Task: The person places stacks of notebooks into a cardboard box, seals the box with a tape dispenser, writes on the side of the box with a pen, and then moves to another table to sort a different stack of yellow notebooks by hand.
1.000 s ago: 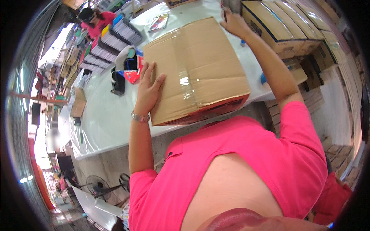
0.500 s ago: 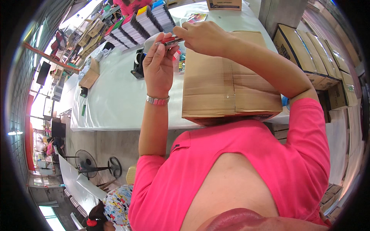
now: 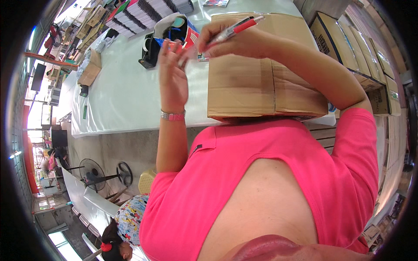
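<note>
A pen with a clear barrel and a red grip lies across my right hand, its tip pointing up and to the right. That hand is closed around it, above the far left part of a large brown cardboard box. Beside it, my left hand is raised with its fingers stretched and partly apart, slightly smeared by motion. Something red shows at the left fingertips; I cannot tell whether it is touched or lies behind them. The cardboard box stands at the table's near edge, against my front.
A black tape dispenser and an open blue, white and red container stand past my left hand. Stacked notebooks sit farther back on the white table. More cartons are at right; a fan and another person at lower left.
The pen has passed out of my left fingers and is now held in my right hand alone, tilted up to the right. My view has shifted, showing the table contents higher.
</note>
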Tool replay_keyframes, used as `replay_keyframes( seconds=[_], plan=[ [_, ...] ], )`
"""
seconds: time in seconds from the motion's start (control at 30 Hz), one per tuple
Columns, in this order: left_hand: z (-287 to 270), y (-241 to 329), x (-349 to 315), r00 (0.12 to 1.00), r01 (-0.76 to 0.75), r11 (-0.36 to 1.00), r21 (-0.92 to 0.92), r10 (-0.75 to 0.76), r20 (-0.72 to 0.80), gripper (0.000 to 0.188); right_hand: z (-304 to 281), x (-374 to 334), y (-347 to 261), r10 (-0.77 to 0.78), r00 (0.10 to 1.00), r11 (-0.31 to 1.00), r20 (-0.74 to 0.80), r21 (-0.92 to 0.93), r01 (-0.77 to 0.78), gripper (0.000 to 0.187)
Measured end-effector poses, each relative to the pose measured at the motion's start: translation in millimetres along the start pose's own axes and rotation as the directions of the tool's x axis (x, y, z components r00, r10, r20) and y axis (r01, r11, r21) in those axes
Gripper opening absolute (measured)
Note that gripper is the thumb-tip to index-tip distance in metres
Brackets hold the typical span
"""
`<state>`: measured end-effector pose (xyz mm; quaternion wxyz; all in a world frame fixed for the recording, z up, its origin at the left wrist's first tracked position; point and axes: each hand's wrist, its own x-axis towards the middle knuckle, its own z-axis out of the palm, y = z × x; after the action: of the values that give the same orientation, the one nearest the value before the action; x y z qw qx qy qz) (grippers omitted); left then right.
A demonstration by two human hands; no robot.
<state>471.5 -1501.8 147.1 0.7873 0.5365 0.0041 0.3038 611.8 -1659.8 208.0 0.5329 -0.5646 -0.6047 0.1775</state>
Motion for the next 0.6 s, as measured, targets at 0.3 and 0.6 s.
replay_keyframes(
  seconds=[0.3, 0.6],
  plan=[
    [22.8, -15.8, -53.3, 0.841, 0.501, 0.861, -0.091, -0.459, 0.286, 0.090, 9.6, -8.6, -1.7, 0.309, 0.906, 0.904, 0.291, 0.207, -0.375, 0.008],
    [-0.3, -19.0, -66.0, 0.706, 0.637, 0.771, -0.007, -0.579, 0.408, 0.121, 28.8, -26.5, -13.2, 0.128, 0.894, 0.960, 0.430, 0.172, -0.220, 0.012]
  ],
)
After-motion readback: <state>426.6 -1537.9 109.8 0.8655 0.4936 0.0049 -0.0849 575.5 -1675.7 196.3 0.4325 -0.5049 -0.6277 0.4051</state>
